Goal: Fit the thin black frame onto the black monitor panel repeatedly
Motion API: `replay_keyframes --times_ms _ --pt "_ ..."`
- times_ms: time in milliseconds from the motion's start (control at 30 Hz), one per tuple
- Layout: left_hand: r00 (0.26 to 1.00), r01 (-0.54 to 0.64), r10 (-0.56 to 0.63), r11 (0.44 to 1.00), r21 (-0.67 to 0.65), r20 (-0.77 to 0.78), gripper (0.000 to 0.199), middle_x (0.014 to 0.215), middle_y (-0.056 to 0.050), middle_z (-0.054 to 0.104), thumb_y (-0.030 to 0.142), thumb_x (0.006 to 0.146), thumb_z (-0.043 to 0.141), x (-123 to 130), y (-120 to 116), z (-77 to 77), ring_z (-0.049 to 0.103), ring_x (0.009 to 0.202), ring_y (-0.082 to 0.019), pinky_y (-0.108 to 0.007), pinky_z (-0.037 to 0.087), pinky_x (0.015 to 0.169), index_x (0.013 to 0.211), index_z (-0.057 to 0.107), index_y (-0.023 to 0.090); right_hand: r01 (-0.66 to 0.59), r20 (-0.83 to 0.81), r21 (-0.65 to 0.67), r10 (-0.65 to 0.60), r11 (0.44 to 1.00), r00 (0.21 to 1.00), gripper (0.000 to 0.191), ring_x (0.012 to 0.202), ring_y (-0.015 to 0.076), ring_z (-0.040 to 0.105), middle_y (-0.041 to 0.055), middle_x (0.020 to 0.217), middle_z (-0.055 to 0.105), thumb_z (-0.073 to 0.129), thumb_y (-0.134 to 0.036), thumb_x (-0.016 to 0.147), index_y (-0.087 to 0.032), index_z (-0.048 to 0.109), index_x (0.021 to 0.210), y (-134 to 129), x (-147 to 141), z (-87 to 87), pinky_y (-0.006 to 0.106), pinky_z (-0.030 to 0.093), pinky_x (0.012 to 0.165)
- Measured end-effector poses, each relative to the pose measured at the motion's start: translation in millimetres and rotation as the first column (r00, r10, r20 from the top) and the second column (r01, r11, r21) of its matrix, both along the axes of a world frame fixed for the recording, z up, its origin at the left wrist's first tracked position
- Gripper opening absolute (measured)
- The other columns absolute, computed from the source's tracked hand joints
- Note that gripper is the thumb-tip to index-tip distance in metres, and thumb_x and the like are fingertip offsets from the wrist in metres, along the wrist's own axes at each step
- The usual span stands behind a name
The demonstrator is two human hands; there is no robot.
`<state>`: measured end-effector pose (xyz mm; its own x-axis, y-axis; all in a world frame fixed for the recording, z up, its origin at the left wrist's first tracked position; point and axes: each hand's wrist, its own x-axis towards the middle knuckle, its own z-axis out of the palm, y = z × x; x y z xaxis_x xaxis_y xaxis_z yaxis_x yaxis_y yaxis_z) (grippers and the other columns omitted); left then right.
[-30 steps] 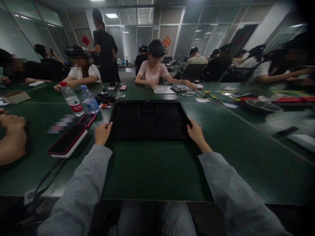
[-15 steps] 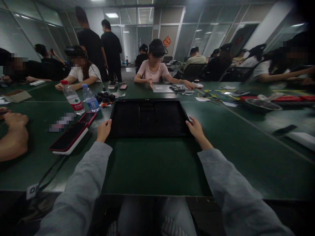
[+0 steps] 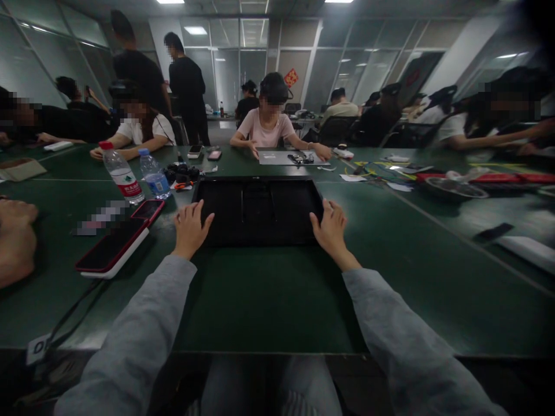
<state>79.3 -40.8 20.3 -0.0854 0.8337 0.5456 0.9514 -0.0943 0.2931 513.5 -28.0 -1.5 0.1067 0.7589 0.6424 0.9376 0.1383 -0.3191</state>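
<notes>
A shallow black rectangular panel with a raised rim (image 3: 259, 232) lies flat on the green table in front of me. Two thin upright lines and a curved shape show faintly on its dark surface; its exact kind is unclear. My left hand (image 3: 191, 231) is at the panel's left edge, fingers spread and thumb apart. At the right edge, my right hand (image 3: 332, 229) also has its fingers parted, with the thumb over the rim. Whether either hand touches the panel, I cannot tell.
To the left stand a red-capped bottle (image 3: 124, 176) and a blue-capped bottle (image 3: 155, 176). Closer lies a red-edged phone (image 3: 110, 245) on a white block. Another person's hand (image 3: 17, 237) rests at far left. Across the table, a person in pink (image 3: 269, 127) works at a grey board (image 3: 277, 158).
Both my hands have loosened from the panel's side edges, and their fingers have spread and moved inward over the rim. The panel stays in place on the table; the view shifts slightly.
</notes>
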Motion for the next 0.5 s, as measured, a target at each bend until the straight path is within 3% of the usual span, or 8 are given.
replay_keyframes --times_ms 133,267,400,500 --pt "0.997 0.053 -0.058 0.995 -0.09 -0.052 0.075 0.16 -0.023 0.049 0.06 0.102 0.055 21 -3 -2.6 0.039 0.149 -0.042 -0.061 0.023 0.125 0.162 0.046 0.016 -0.135 0.141 -0.072 0.144 0.988 0.98 0.07 0.149 0.0419 0.039 0.0229 0.163 0.039 0.047 -0.049 0.105 -0.022 0.032 0.169 -8 -25 -2.7 0.065 0.034 0.12" --pt "0.996 0.08 -0.083 0.993 -0.088 -0.036 0.071 0.16 -0.022 0.05 0.058 0.101 0.058 20 -3 -0.4 0.039 0.15 -0.042 -0.063 0.022 0.126 0.16 0.049 0.018 -0.147 0.146 -0.075 0.156 0.986 0.977 0.07 0.15 0.041 0.04 0.0232 0.163 0.038 0.047 -0.05 0.106 -0.022 0.033 0.168 -8 -24 -4.8 0.065 0.034 0.12" --pt "0.993 -0.024 0.025 1.0 -0.015 0.114 0.057 0.154 -0.021 0.057 0.049 0.104 0.056 -2 6 1.2 0.042 0.149 -0.041 -0.06 0.029 0.125 0.152 0.058 0.018 -0.013 -0.018 -0.023 0.013 1.0 1.0 0.074 0.15 0.0428 0.04 0.0265 0.159 0.043 0.049 -0.054 0.103 -0.016 0.038 0.165 8 7 -9.9 0.068 0.036 0.118" --pt "0.936 -0.084 0.112 0.992 -0.095 0.335 0.06 0.151 -0.026 0.06 0.044 0.099 0.066 -24 19 -2.6 0.053 0.142 -0.04 -0.055 0.04 0.12 0.147 0.061 0.009 0.074 -0.269 -0.087 -0.095 0.993 0.958 0.077 0.135 0.0435 0.056 0.031 0.142 0.058 0.059 -0.051 0.096 -0.007 0.046 0.157 26 39 -15.3 0.067 0.044 0.112"
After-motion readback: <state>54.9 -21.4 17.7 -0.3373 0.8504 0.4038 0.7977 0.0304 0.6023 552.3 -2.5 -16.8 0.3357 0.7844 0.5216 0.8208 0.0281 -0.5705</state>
